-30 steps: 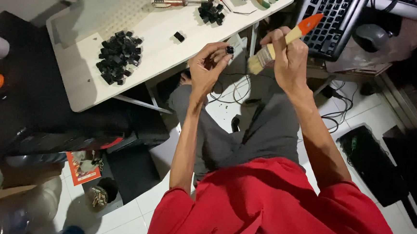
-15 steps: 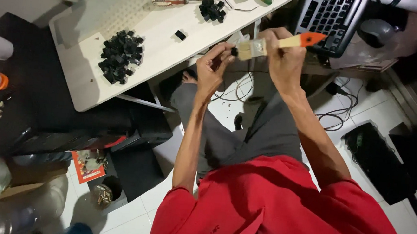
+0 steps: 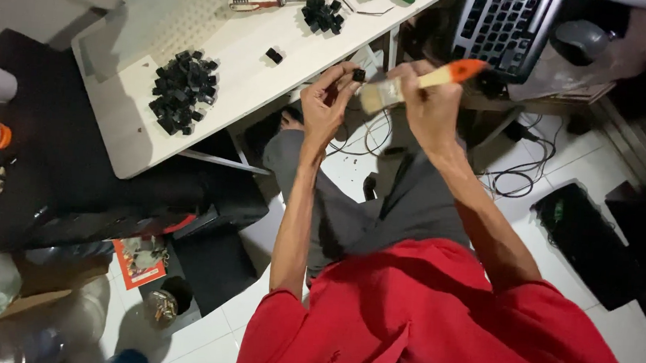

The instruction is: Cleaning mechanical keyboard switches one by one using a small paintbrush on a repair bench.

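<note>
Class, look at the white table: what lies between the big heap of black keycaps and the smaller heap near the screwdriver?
In the head view, one lone black keycap lies between the big heap and the smaller heap; otherwise bare white table.

We see a small black keycap (image 3: 358, 75) pinched aloft, a pale-bristled, orange-tipped brush (image 3: 419, 81) lying level, touching it.

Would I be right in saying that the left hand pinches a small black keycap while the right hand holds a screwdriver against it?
Not quite: in the head view the right hand holds a paintbrush, not a screwdriver. The left hand does pinch the small black keycap.
</note>
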